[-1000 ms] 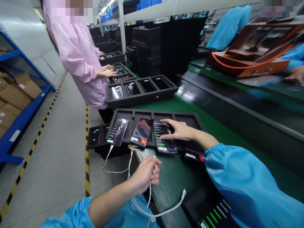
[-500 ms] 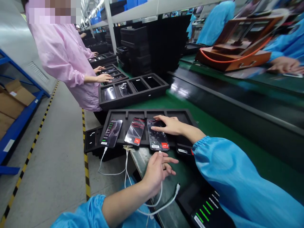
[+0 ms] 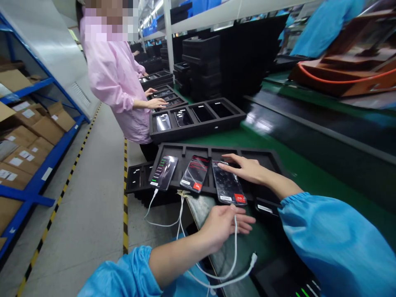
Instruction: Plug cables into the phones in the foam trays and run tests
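My left hand (image 3: 221,227) pinches the white charging cable (image 3: 235,247) at the bottom edge of a smartphone (image 3: 228,183); the plug is hidden by my fingers, so I cannot tell whether it is in the port. My right hand (image 3: 252,170) grips the upper end of that phone, thumb and fingers over its top. The phone has a dark screen with a red square and lies tilted across the edge of a black foam tray (image 3: 198,149). To its left are a phone with red text (image 3: 194,173) and a phone with green lines (image 3: 163,173), which has a cable plugged in.
Another phone (image 3: 264,207) lies under my right forearm. A loose cable end (image 3: 253,259) hangs near the bench edge. Beyond is a second foam tray (image 3: 198,128) with several phones. A person in pink (image 3: 114,78) works at the left; boxes fill the blue shelf (image 3: 43,202).
The view has swung left, so everything appears further right. My left hand still pinches the cable at the phone's lower edge, and my right hand stays on its top.
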`<state>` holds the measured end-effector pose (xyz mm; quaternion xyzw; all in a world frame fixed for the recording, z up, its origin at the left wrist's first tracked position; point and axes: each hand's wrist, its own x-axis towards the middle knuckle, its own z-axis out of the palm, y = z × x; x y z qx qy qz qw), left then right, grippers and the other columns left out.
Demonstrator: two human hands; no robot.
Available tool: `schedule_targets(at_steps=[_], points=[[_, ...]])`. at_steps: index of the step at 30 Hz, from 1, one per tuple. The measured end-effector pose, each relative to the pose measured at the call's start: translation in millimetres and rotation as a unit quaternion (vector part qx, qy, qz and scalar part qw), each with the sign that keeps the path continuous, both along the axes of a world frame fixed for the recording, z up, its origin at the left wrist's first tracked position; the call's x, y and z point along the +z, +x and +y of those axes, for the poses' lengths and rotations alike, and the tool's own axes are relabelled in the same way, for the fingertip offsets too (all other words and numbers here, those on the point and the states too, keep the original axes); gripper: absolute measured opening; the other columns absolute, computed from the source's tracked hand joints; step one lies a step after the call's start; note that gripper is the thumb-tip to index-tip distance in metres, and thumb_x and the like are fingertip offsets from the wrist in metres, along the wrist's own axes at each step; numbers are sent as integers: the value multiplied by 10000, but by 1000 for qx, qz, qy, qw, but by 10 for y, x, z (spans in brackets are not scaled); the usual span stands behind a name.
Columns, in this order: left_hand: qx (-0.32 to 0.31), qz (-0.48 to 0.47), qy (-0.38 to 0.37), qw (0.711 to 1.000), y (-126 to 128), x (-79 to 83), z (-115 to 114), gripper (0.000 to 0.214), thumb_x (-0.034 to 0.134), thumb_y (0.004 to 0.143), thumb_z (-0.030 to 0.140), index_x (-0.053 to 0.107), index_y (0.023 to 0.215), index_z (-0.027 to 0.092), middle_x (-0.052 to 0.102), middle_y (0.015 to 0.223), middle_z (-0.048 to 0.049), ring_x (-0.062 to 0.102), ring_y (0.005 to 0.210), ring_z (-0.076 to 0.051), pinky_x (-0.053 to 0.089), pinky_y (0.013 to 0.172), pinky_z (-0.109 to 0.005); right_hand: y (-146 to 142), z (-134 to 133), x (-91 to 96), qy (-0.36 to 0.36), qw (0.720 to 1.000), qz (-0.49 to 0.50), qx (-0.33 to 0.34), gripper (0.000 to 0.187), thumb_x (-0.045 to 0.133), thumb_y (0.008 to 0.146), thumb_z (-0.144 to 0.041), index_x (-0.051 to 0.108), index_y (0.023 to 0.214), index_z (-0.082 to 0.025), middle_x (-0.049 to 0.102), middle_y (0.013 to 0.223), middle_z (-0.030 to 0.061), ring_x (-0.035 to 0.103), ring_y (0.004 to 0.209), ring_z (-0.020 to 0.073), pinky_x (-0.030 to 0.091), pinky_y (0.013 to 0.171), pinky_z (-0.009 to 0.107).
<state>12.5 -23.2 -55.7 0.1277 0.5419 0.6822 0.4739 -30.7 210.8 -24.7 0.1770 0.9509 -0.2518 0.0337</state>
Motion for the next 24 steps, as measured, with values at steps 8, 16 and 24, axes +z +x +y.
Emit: schedule_targets(at_steps=[8,16,24], points=[[79,578,-85,808,-1319,394,-1347,273,684,1027,443,815,1148,237,810,1186,-127,729,1179,-294,535,1131,-495,-119,6,-67,15,999,-15,-31,976,454,895,-915,566,1598,-249,740,1449,133,611,1450,427,398,1256,622],[82,652,-212,723,-2154,196,-1702,531,722,983,568,716,1386,223,609,1546,-184,562,1476,-364,451,1259,-601,-225,8,-90,51,997,-39,-48,833,340,984,-811,631,1539,-262,706,1508,109,594,1471,423,435,1232,624],[33,658,-233,715,-2193,179,-1653,536,703,1004,581,716,1427,252,466,1698,-183,417,1585,-411,375,1298,-655,-200,-16,-74,58,997,-38,-41,783,335,1008,-783,661,1509,-277,682,1542,91,588,1478,427,447,1232,649]])
